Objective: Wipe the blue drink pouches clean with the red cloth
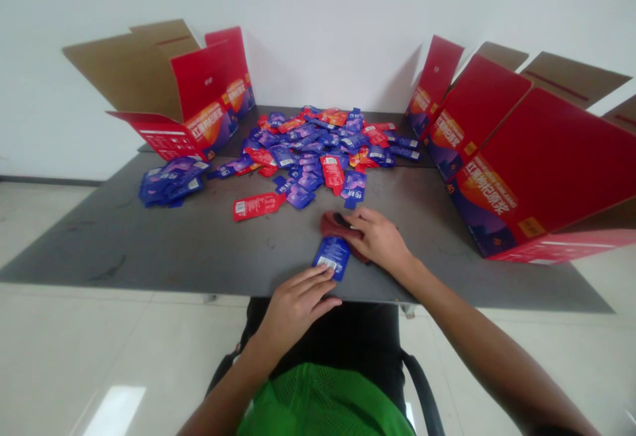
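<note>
At seven o'clock of the blue pouch (336, 251), which lies near the table (213, 250)'s close edge, the left hand (299, 300) rests extended fingers on its lower end; too light a hold could let it skid. From two o'clock the right hand (376, 235) pinches a bunched brown cloth (330, 224) at its top, where heavy pressure could crease it; a wide sweep toward ten could knock the red pouch (256, 207).

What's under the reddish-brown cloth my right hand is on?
A blue pouch seems to run beneath the cloth: its near part shows. Its far end, and anything else under there, is hidden by the cloth and right hand.
</note>
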Demonstrator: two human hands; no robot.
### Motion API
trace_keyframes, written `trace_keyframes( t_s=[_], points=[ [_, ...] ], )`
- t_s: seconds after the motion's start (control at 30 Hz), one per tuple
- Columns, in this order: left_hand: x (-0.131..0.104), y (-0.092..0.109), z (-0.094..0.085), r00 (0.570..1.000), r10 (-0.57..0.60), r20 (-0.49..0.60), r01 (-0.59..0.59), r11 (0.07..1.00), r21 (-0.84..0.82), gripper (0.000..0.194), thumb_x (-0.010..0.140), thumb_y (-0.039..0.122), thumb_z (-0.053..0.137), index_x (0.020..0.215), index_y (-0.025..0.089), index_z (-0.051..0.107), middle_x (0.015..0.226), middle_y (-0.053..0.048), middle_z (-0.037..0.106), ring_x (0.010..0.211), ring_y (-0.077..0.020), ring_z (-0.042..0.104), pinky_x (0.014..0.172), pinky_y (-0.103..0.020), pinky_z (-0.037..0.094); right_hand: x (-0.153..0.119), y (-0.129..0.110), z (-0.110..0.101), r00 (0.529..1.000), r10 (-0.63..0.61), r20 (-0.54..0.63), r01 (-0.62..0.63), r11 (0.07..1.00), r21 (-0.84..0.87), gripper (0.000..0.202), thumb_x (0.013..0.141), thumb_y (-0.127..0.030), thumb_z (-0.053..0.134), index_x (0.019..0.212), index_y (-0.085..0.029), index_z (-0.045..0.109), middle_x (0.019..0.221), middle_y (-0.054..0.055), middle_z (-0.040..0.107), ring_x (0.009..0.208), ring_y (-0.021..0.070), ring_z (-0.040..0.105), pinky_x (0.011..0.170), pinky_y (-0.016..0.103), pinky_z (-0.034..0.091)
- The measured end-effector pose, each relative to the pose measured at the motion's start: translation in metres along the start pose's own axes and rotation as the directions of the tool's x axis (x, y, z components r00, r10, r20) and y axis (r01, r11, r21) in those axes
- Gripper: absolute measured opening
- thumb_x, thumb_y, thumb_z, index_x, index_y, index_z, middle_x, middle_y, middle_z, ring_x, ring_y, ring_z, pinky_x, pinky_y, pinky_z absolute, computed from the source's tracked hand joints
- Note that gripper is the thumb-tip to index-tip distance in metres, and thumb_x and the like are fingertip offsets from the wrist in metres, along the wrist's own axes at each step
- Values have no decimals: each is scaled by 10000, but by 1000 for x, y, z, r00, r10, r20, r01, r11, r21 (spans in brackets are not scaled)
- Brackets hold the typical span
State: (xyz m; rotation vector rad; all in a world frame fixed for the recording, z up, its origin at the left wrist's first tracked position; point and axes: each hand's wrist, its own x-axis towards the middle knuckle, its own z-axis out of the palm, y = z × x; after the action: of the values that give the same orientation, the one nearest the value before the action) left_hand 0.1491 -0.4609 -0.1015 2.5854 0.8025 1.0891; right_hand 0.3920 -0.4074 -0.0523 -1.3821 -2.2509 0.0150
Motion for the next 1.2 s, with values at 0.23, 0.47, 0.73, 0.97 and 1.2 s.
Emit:
trace_keyframes(
  t_s=[0.23,0.47,0.73,0.97,1.2],
  points=[
    [-1,-2,2,1000,-10,0,10,1000,-5,254,938,342,725,1134,182,742,1167,-54,781,1134,-216,731,1042,-378,606,-8,-24,-6,992,-115,42,113,992,56,332,983,-306,629,1299,-220,679,1102,79,677,977,214,634,845,332,533],
    [-1,-1,1,1000,-21,-7,20,1000,-13,257,941,342,721,1136,176,738,1211,-68,766,1181,-228,709,1034,-390,608,7,-2,-6,1000,4,-27,-5,999,-39,307,976,-305,649,1256,-190,706,1025,91,676,944,232,631,819,352,526],
    [-1,-2,2,999,-33,12,33,999,8,237,936,346,728,1111,187,745,1131,-50,789,1084,-223,747,1004,-391,622,-8,-25,5,990,-116,85,110,991,75,329,979,-330,647,1283,-212,691,1040,74,663,944,213,624,813,331,531],
    [1,-1,1,1000,-25,-9,25,999,-26,255,934,342,731,1129,177,736,1194,-53,774,1178,-218,710,1044,-374,602,6,-6,-12,998,-4,-70,4,1000,0,317,983,-294,622,1277,-196,690,1065,98,673,968,239,630,837,367,532],
    [-1,-2,1,999,-36,20,36,999,-16,239,935,331,734,1130,191,737,1176,-48,779,1148,-223,724,1039,-393,604,-6,-18,6,995,-71,72,67,996,50,330,987,-348,638,1283,-211,692,1046,82,667,945,217,629,824,342,532]
  ],
)
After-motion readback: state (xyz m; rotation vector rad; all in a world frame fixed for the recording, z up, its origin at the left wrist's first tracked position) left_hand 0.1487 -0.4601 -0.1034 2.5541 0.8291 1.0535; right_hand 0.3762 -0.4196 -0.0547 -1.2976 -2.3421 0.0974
